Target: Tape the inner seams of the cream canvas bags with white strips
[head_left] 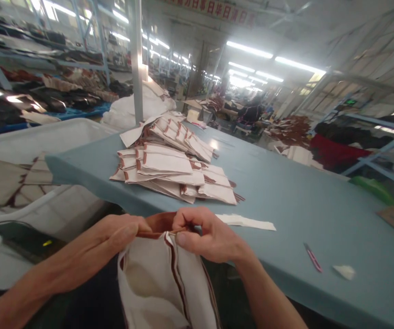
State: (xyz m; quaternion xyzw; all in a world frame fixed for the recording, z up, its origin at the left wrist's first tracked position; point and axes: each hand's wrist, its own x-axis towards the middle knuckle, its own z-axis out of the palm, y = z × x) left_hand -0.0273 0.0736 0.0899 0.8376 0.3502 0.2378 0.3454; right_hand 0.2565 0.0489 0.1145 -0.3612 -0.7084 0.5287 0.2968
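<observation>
A cream fabric bag piece (149, 269) with dark brown seam edging hangs in front of me, below the table's near edge. Along its top runs a reddish-brown band (162, 222). My left hand (125, 230) pinches the band at the left, its fingertips partly tucked behind the rim. On the right, my right hand (205, 233) grips the rim close to the seam, thumb in front and fingers curled over. The lower end of the bag piece runs out of view.
Stacked cream pieces with brown edging (166, 164) lie on the blue-green table (268, 192). A white strip (248, 222), a pink-handled small tool (312, 258) and a pale scrap (344, 272) lie nearer. White bins (77, 201) stand at left. Farther back sits a person (252, 109).
</observation>
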